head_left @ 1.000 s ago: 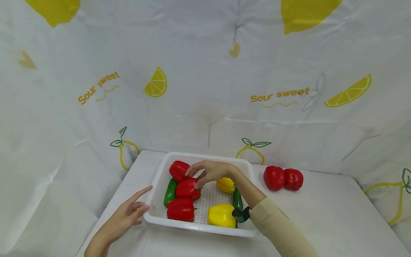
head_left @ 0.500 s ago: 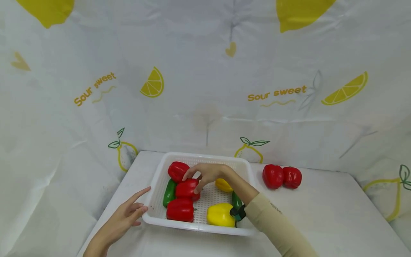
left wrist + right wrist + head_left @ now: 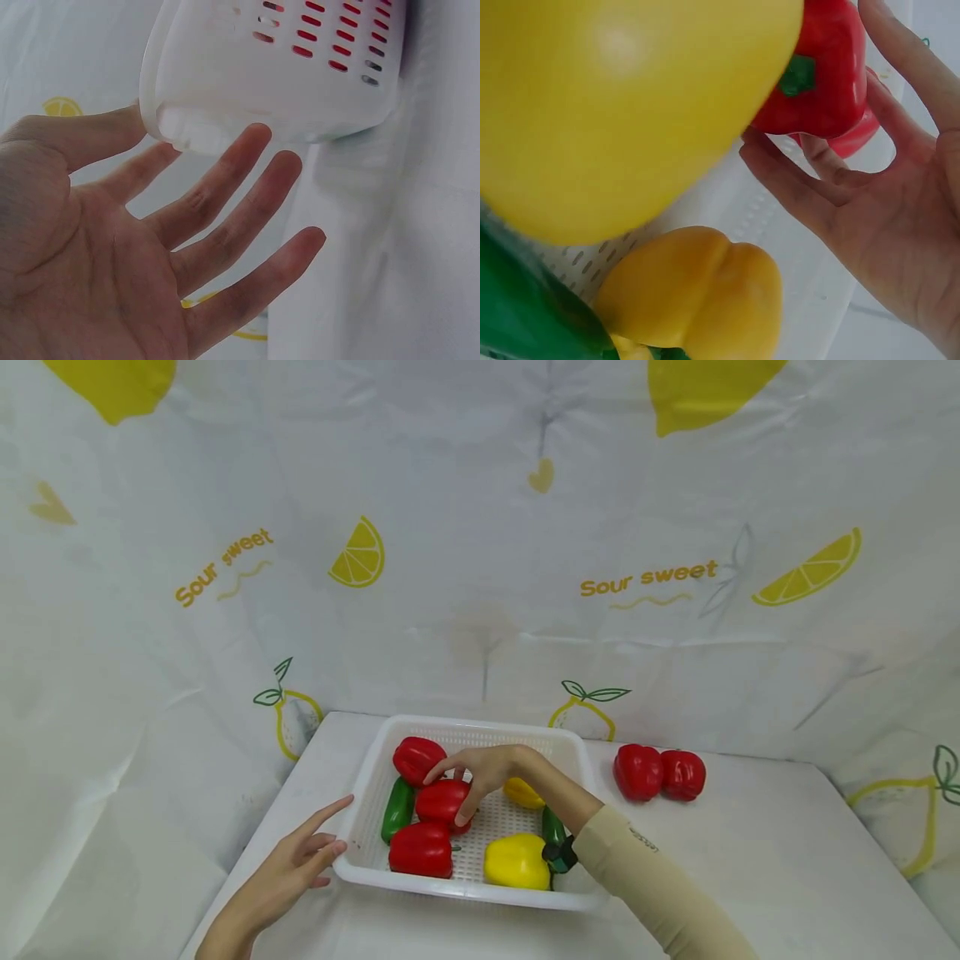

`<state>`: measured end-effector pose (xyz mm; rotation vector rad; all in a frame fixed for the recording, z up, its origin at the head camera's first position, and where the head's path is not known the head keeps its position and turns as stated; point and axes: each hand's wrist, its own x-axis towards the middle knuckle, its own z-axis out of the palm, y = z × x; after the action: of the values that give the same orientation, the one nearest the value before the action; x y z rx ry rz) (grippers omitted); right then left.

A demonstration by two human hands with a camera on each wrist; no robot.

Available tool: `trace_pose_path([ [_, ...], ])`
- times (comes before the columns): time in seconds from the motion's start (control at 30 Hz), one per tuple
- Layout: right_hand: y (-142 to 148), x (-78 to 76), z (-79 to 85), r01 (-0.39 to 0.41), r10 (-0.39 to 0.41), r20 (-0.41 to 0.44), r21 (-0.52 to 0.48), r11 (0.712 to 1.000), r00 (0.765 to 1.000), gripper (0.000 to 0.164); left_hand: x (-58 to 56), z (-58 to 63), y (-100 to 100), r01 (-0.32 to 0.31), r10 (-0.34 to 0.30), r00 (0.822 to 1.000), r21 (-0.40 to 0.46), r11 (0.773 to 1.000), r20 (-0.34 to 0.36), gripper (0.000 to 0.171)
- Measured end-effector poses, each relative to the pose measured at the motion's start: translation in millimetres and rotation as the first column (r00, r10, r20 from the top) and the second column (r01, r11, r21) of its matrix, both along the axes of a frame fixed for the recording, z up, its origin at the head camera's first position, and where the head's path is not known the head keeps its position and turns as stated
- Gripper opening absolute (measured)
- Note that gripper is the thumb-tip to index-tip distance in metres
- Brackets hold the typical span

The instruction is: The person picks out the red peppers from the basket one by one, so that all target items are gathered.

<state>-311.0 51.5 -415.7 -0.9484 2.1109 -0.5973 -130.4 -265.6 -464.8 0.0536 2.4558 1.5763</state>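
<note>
A white perforated plastic basket (image 3: 408,883) holds several bell peppers and green vegetables. Over its middle, my right hand (image 3: 491,768) reaches down and grips the middle red bell pepper (image 3: 441,799), thumb on the near side and fingers on the far side. In the right wrist view the same red bell pepper (image 3: 832,82) shows its green stem between thumb and fingers. My left hand (image 3: 288,860) is at the basket's left corner, fingers spread and relaxed. The left wrist view shows that hand (image 3: 157,232) with its thumb and fingertips at the basket wall (image 3: 225,97).
Inside the basket lie two more red peppers (image 3: 422,850), a long green vegetable (image 3: 398,810) at left, yellow peppers (image 3: 516,862) and another green one (image 3: 553,827) at right. Two red peppers (image 3: 660,774) sit on the white table (image 3: 750,852), before a lemon-print cloth (image 3: 480,568).
My right hand has lowered and closed round the middle red bell pepper, which has shifted slightly to the right. The left hand stays at the basket's corner.
</note>
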Motion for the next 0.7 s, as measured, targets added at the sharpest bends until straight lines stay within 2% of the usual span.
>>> trace_pose_path([
  [0.1,1.2,1.6,0.7,0.019,-0.019,-0.006,0.037,0.999,1.0,0.072,0.4,3.1,3.4,-0.025,0.025,1.0,0.002,1.0,0.014,0.064],
  [0.33,5.8,4.7,2.3,0.045,-0.049,0.048,0.082,0.996,0.998,0.068,1.0,2.0,2.4,-0.01,0.01,1.0,-0.008,1.0,-0.003,0.064],
  [0.57,12.7,3.9,4.1,-0.003,-0.003,0.058,0.09,0.996,0.998,0.076,1.1,2.0,1.6,-0.001,0.001,1.0,-0.005,1.0,-0.001,0.065],
  [0.7,20.8,3.1,11.1,-0.009,0.007,0.033,0.044,0.999,0.999,0.072,0.5,3.2,3.1,-0.013,0.013,1.0,-0.001,1.0,0.001,0.063],
])
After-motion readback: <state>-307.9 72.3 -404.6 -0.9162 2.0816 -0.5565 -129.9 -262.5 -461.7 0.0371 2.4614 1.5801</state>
